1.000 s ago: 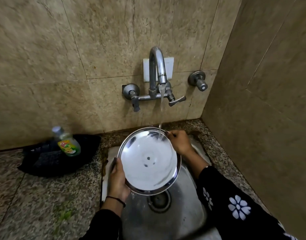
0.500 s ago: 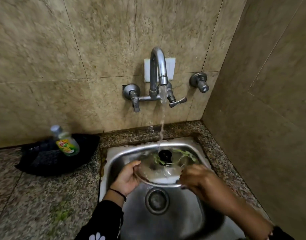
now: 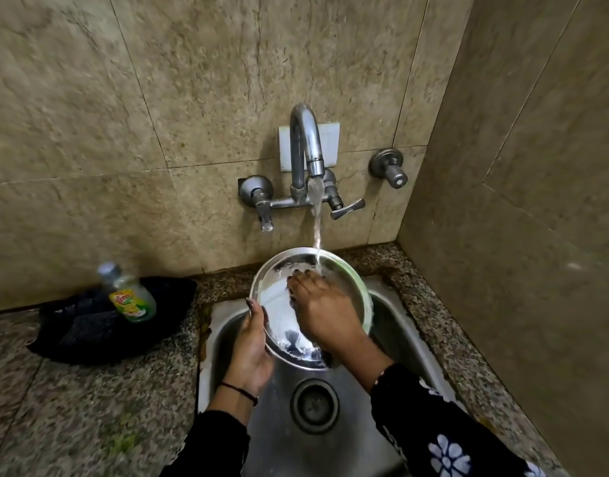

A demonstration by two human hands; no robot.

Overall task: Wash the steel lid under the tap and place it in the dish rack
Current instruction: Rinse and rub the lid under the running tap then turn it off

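Observation:
The round steel lid (image 3: 279, 311) is tilted over the sink, its shiny inner face turned toward me. Water from the wall tap (image 3: 305, 153) falls onto its upper edge. My left hand (image 3: 251, 349) grips the lid's left rim from below. My right hand (image 3: 325, 311) lies flat on the inner face with fingers spread, fingertips near the stream. No dish rack is in view.
The steel sink (image 3: 348, 452) with its drain (image 3: 315, 406) sits below the lid. On the granite counter (image 3: 72, 414) at left, a green dish-soap bottle (image 3: 129, 294) stands on a black cloth (image 3: 100, 325). A tiled wall closes the right side.
The lid was turned from knob side up and lying low in the sink to inner face toward me, raised under the stream. My right hand moved from its rim onto the inner face.

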